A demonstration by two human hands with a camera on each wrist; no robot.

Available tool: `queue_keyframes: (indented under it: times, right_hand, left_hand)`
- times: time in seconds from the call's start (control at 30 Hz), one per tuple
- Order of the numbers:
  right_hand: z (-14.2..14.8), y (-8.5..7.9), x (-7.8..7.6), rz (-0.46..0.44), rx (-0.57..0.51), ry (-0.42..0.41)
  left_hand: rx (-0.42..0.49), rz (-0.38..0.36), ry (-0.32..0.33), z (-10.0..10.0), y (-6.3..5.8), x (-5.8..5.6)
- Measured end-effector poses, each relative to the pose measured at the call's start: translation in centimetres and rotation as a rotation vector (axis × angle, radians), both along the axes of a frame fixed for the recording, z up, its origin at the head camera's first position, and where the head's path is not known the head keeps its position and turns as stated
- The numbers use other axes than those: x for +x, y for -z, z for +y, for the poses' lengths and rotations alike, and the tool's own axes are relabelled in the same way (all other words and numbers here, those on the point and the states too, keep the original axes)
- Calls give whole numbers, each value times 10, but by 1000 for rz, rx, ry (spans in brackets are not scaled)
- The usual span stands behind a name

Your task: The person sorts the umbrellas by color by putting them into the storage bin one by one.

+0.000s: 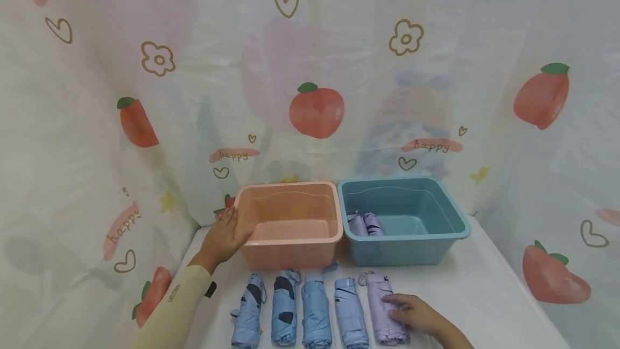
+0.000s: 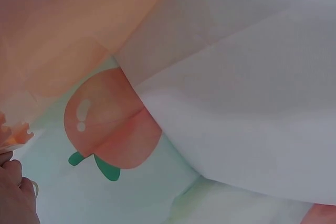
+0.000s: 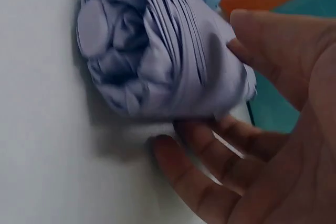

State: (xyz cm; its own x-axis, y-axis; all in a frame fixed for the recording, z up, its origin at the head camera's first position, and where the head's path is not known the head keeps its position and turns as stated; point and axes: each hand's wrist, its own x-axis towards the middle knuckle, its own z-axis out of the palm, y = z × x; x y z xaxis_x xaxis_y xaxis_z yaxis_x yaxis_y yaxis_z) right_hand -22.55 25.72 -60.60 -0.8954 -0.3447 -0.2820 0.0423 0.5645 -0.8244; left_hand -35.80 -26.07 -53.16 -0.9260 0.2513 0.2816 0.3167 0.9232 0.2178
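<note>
Near the table's front right, a folded lavender umbrella (image 1: pixel 384 308) lies rolled up. My right hand (image 1: pixel 417 314) comes at it from the right, fingertips overlapping its upper side. In the right wrist view, the umbrella's gathered end (image 3: pixel 126 45) faces the camera, with my thumb (image 3: pixel 278 35) and loosely spread fingers (image 3: pixel 210 156) about it. At the left, my left hand (image 1: pixel 224 236) rests on the corner of the orange tub (image 1: pixel 290 255), its fingers extended along the side. Only part of that hand (image 2: pixel 16 192) shows in the left wrist view.
Several folded blue umbrellas (image 1: pixel 316 311) lie in a row left of the lavender one. A teal tub (image 1: pixel 402 252) stands beside the orange tub, with two lavender umbrellas (image 1: pixel 358 225) inside at its left. A printed curtain (image 1: pixel 315 42) surrounds the white table (image 1: pixel 465 279).
</note>
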Motion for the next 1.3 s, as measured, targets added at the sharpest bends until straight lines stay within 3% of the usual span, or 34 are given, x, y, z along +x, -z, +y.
queue_keyframes:
  times: [0.13, 0.23, 0.37, 0.53, 0.97, 1.07, 1.2, 1.3]
  right_hand:
    - [-10, 6, 4, 131, 94, 58]
    - [-20, 9, 4, 169, 149, 120]
    - [-34, 9, -3, 154, 164, 190]
    - [-43, 7, -9, 128, 144, 225]
    - [-10, -8, 1, 80, 121, 231]
    - [3, -18, 4, 65, 86, 187]
    - [20, -36, 9, 4, -60, 121]
    - [31, -50, 13, -46, -155, 121]
  left_hand:
    - [5, -6, 29, 3, 1, 1]
    - [-1, 9, 35, 1, 0, 1]
    - [6, 34, 30, -3, -4, 0]
    - [8, 14, 23, -6, -6, 2]
    - [-27, 32, 34, -1, -6, 0]
    - [-38, 24, 34, -2, -6, 0]
    - [-37, 21, 39, -4, -4, 0]
    - [-27, 18, 47, -5, -3, 0]
